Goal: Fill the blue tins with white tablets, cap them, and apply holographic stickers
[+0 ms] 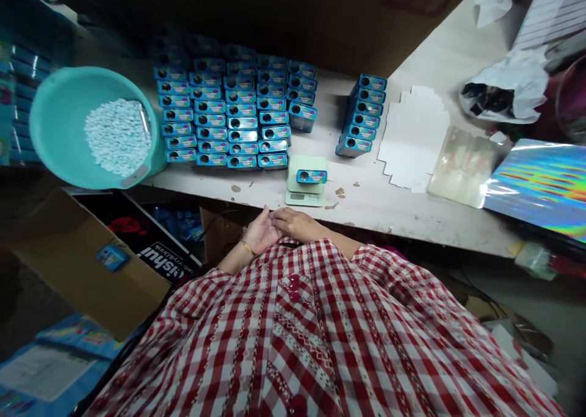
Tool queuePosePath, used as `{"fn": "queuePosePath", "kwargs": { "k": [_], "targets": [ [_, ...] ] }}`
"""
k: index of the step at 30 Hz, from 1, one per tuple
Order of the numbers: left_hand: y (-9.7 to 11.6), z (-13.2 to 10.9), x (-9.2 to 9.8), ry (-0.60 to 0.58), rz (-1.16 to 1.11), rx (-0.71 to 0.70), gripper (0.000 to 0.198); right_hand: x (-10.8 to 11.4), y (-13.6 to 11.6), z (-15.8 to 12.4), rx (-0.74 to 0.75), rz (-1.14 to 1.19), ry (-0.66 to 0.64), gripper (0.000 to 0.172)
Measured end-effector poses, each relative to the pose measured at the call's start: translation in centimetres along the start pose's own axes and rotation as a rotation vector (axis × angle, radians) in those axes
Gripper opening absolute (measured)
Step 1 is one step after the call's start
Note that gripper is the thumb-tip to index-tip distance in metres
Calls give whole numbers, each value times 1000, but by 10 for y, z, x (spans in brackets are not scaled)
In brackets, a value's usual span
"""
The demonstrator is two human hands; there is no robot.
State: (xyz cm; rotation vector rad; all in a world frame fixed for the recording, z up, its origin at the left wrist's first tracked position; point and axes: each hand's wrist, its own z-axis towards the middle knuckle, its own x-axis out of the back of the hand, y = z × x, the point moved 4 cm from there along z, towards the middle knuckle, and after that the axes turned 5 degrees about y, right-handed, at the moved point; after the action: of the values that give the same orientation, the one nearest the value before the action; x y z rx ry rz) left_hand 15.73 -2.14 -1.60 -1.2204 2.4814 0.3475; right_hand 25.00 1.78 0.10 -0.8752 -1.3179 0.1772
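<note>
Blue tin point(312, 176), white lettering and round dark spot on top face, sits crosswise on pale green scale point(306, 189). Scale lies flat near table's point(366, 203) front edge.

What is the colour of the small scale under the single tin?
The scale is pale green; the head view shows it.

A tin point(312, 177) sits on the scale point(307, 162), the tub point(55, 124) to its left, card sheets point(414, 136) right.

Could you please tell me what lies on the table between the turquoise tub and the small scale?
In the head view, rows of blue containers stand between the tub and scale.
</note>
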Motion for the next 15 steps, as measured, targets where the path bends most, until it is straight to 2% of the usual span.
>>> {"fn": "queuePosePath", "kwargs": {
  "k": [3,5,9,12,15],
  "targets": [
    [0,-1,0,-17,-7,-1,44,-2,0,0,34,52,26,19],
    [0,-2,-3,-47,-12,-4,45,0,3,-3,-7,84,79,19],
    [4,-3,-17,-100,3,0,43,28,24,-10,-145,84,292,22],
    [23,-4,-29,-100,44,-90,34,58,50,-6,-235,-40,393,23],
    [61,-6,-34,-47,47,-325,24,71,74,3,-322,-216,300,22]
  ]
}}
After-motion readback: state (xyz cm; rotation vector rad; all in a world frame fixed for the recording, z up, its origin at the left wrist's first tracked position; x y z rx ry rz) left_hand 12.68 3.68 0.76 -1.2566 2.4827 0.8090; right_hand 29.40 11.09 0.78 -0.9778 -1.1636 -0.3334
